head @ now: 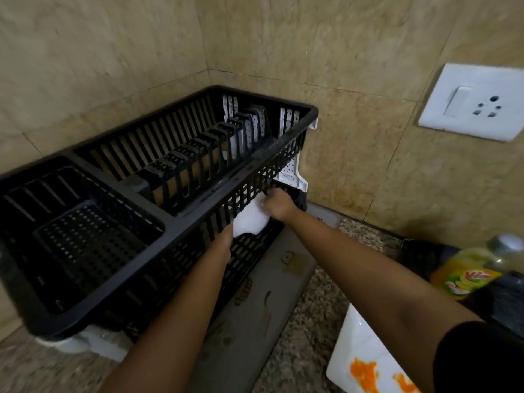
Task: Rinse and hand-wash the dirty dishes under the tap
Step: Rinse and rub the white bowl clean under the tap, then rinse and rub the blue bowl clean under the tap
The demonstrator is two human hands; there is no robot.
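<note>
One white dish, smooth and glossy, sits in the lower tier of a black dish rack, just off the frame's centre. Only part of it shows below the upper tier's slatted wall. That part slants from 7 o'clock up to 1 o'clock, and which way the dish faces cannot be told. The right hand clasps its 1 o'clock end with curled fingers, the forearm stretched straight in from 5 o'clock. The left hand lies back-up, touching the 7 o'clock edge; its fingertips are hidden, so its grip cannot be told. The rack is ribbed moulded plastic with upright plate dividers, set on a grey mat over a speckled stone countertop. At 5 o'clock lies a square white plate smeared orange, at 4 o'clock a yellow soap bottle, and at 2 o'clock a white wall socket.
</note>
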